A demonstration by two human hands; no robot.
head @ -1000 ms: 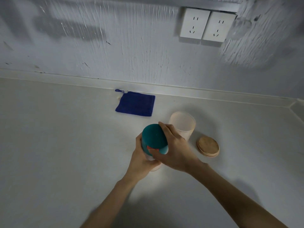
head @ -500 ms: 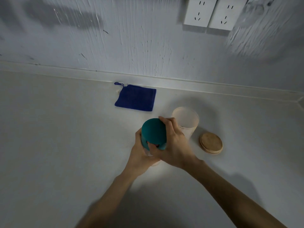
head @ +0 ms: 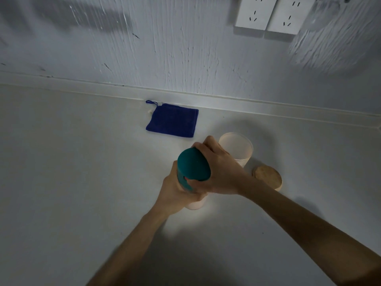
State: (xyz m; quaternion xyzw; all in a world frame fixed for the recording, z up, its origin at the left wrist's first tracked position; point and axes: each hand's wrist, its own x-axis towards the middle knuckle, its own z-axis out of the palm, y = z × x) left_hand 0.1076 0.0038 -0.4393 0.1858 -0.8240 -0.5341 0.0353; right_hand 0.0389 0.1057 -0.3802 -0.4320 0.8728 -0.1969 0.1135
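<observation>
A pale pink bottle [head: 195, 203] with a teal cap [head: 192, 165] stands on the white counter [head: 72, 172]. My left hand [head: 172, 193] grips the bottle's body from the left. My right hand [head: 220, 170] wraps its fingers round the teal cap from the right. Just behind it stands an open frosted pink jar [head: 237, 149], partly hidden by my right hand. A round wooden lid [head: 268, 178] lies flat on the counter to the right of my right wrist.
A folded dark blue cloth [head: 173, 122] lies near the back wall. Two white wall sockets [head: 268, 15] sit high on the textured wall. The counter meets a side wall at the far right.
My right hand has turned on the teal cap, its fingers now further round the top. The view has shifted slightly downward; the bottle stays in place.
</observation>
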